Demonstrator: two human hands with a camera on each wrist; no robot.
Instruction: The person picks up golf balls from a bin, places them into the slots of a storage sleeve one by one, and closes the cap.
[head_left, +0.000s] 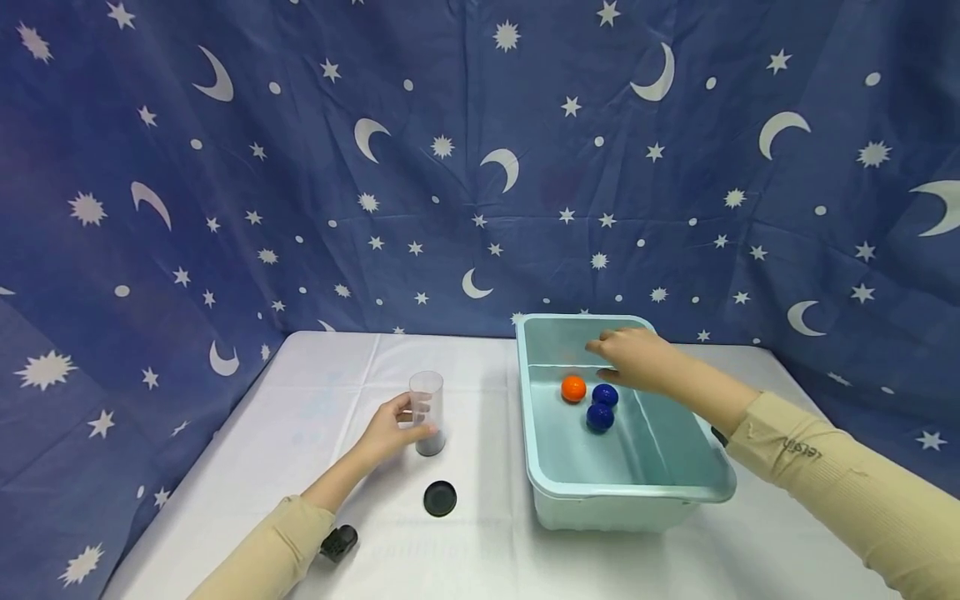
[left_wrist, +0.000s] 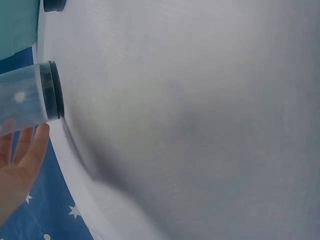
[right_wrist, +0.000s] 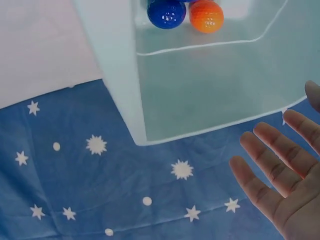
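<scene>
A clear plastic cylinder with a black base stands upright on the table. My left hand holds it from the left side, thumb in front and fingers behind, some showing through the wall. A round black lid lies on the table just in front of it. Inside the pale green tub are an orange ball and two dark blue balls. Over the tub's far right part hovers my right hand, its fingers spread and nothing in the palm in the right wrist view.
A small black object sits by the left sleeve. White cloth covers the table. Behind it and along the sides hangs a blue curtain with white moons and stars. The tub's raised rim surrounds the balls.
</scene>
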